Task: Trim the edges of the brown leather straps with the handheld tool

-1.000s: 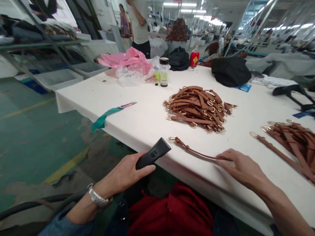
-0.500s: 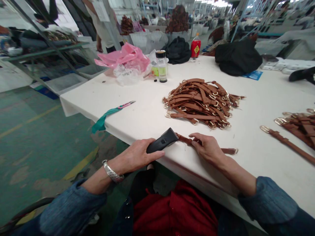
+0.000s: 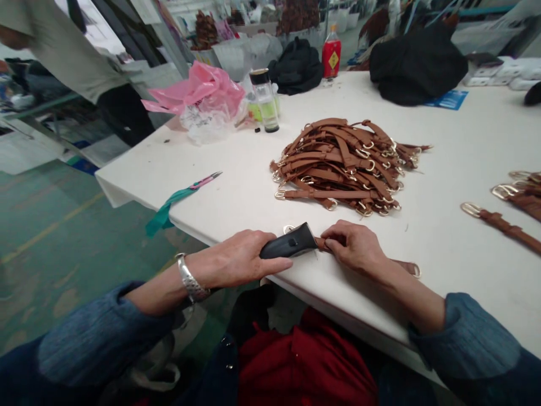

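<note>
The left fingers (image 3: 261,238) are closed round a black, blocky, plastic-looking hand tool (image 3: 281,247); just right of its squared tip, the right fingers (image 3: 339,228) pinch a narrow brown leather-like strap (image 3: 406,265), whose gold-ringed end shows past the right wrist on the white counter (image 3: 236,206). The strap should be light, bendy and tough, best pinched flat beside the tool. Ahead of the fingers sits a brown buckled-strap heap (image 3: 338,160).

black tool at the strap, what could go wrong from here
The black tool, held in the left hand, hides part of the strap, so it could land off the mark. The right hand pinches the strap close by and might get bumped. The teal cloth hangs off the table; a snag could drag the pink tool at its end.
</note>
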`<state>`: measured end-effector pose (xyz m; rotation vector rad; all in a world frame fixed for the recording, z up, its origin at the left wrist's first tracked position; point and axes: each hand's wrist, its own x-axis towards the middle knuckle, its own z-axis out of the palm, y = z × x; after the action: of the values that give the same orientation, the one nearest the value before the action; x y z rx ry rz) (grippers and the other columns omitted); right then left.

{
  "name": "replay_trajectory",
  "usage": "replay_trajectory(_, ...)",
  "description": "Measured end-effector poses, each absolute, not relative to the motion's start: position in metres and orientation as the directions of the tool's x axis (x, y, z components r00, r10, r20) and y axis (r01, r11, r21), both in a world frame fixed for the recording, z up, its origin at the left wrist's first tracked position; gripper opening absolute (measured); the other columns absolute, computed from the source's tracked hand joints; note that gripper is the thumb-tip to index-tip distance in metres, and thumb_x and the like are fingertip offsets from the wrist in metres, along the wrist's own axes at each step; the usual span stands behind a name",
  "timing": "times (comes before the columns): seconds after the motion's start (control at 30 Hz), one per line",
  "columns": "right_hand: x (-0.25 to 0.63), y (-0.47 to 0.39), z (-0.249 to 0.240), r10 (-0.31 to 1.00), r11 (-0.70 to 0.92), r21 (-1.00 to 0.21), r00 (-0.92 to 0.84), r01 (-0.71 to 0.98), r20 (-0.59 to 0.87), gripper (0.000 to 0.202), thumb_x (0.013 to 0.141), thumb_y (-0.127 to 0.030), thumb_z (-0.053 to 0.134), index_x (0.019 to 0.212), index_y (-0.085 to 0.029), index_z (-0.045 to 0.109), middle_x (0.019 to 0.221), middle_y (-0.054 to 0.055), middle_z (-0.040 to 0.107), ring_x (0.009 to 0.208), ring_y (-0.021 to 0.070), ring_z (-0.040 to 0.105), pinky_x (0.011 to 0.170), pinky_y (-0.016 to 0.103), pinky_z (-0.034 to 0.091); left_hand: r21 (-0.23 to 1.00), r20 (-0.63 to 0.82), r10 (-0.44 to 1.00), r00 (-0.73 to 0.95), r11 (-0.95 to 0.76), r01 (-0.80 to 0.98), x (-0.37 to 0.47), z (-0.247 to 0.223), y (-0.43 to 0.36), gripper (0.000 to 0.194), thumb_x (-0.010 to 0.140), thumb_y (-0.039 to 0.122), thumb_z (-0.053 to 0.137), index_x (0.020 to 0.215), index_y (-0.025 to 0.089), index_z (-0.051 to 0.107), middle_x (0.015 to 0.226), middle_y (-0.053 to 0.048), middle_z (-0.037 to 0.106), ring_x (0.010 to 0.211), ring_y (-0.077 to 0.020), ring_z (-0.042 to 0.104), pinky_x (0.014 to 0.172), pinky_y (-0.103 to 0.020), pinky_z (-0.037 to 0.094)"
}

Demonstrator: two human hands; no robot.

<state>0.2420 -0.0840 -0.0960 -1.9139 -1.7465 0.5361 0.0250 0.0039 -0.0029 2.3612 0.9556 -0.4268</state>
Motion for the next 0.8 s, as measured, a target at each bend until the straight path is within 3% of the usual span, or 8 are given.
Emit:
replay_trajectory(0.4, 0.243, -0.085, -0.100, 0.991, -0.006, -0.614, 0.085, 0.789, 0.100, 0.016, 0.077, -0.020, 0.056, 0.082, -0.027, 0.070, 0.080, 0.000, 0.064, 0.084, 0.0170, 0.054, 0.073, 0.028, 0.038, 0.209, -0.544, 0.527, 0.653, -0.669, 0.713, 0.032, 0.008, 0.004, 0.049, 0.078, 0.063, 0.044, 0.087, 0.019, 0.063, 0.077, -0.005, 0.064, 0.067, -0.0193, 0.057, 0.056, -0.027, 0.036)
replay_trajectory(0.63, 0.250, -0.081, -0.103, 0.992, 0.014, -0.637, 0.070, 0.771, 0.107, 0.016, 0.078, -0.022, 0.058, 0.084, -0.027, 0.071, 0.081, 0.001, 0.064, 0.081, 0.0161, 0.054, 0.072, 0.027, 0.038, 0.245, -0.491, 0.531, 0.690, -0.676, 0.695, 0.039, 0.003, 0.002, 0.047, 0.077, 0.061, 0.046, 0.087, 0.018, 0.063, 0.073, -0.004, 0.063, 0.064, -0.0179, 0.057, 0.055, -0.027, 0.035)
replay_trajectory(0.8, 0.248, -0.081, -0.102, 0.992, 0.012, -0.637, 0.073, 0.771, 0.108, 0.018, 0.076, -0.019, 0.056, 0.080, -0.027, 0.071, 0.080, 0.000, 0.064, 0.079, 0.0152, 0.054, 0.070, 0.027, 0.038, 0.173, -0.537, 0.549, 0.641, -0.672, 0.720, 0.028, 0.008, 0.004, 0.050, 0.077, 0.064, 0.044, 0.088, 0.019, 0.062, 0.081, -0.006, 0.065, 0.070, -0.0200, 0.058, 0.059, -0.028, 0.037)
